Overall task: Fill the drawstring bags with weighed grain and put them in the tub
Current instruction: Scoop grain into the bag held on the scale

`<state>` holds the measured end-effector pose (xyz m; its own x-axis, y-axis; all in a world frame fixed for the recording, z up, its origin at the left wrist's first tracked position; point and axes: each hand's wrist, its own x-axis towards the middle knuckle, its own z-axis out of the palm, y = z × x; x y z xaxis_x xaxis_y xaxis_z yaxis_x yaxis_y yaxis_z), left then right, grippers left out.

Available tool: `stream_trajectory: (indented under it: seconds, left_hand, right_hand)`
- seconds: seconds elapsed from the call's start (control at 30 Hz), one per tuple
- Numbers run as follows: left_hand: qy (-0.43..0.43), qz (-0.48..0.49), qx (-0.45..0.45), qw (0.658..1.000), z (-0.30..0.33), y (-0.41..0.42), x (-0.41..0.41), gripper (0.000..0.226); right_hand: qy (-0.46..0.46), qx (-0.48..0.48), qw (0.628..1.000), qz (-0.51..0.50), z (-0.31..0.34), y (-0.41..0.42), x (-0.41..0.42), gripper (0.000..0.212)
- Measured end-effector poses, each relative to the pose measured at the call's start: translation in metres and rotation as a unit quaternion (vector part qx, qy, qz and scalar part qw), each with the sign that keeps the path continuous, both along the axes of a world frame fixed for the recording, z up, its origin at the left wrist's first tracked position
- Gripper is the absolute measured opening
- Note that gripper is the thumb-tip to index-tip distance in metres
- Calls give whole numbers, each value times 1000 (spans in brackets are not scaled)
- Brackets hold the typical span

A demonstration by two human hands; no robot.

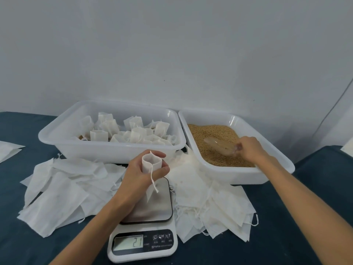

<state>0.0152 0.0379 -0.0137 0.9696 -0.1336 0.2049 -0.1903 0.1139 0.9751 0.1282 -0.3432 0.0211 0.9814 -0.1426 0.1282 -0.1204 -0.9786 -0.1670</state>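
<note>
The drawstring bag (150, 163) stands upright with its mouth held open, gripped by the curled fingers and thumb of the left hand (141, 173) just above the steel platform of the scale (150, 211); its cord dangles down over the fingers. The scale display reads 2.1. The right hand (248, 148) pinches the handle of a clear scoop (219, 145), whose bowl lies on the grain (214, 138) in the right tub (275, 169). The left tub (107, 150), touching it side by side, holds filled bags (129, 132). Flat empty bags (63, 190) lie heaped on the dark blue counter (315, 197) on both sides of the scale
</note>
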Motion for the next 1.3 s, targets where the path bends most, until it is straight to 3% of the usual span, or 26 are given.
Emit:
stream_trajectory:
  seconds: [0.2, 0.4, 0.63, 0.93, 1.3]
  left_hand:
    - [-6, -3, 15, 1000, 0, -1, -1, 27]
    - [-13, 7, 26, 1000, -4, -3, 0, 28]
    - [-7, -16, 19, 1000, -6, -4, 1, 28]
    - [-28, -9, 39, 999, -12, -4, 5, 17]
    - [-33, -20, 33, 999, -12, -5, 2, 28]
  right_hand:
    - [-39, 62, 997, 40, 4, 12, -9, 15]
    - [-123, 144, 968, 166, 22, 55, -38, 24]
    - [-165, 13, 935, 314, 51, 106, -80, 34]
    - [-179, -60, 920, 344, 79, 130, -101, 43]
    - [-250, -172, 874, 379, 88, 135, -97, 47]
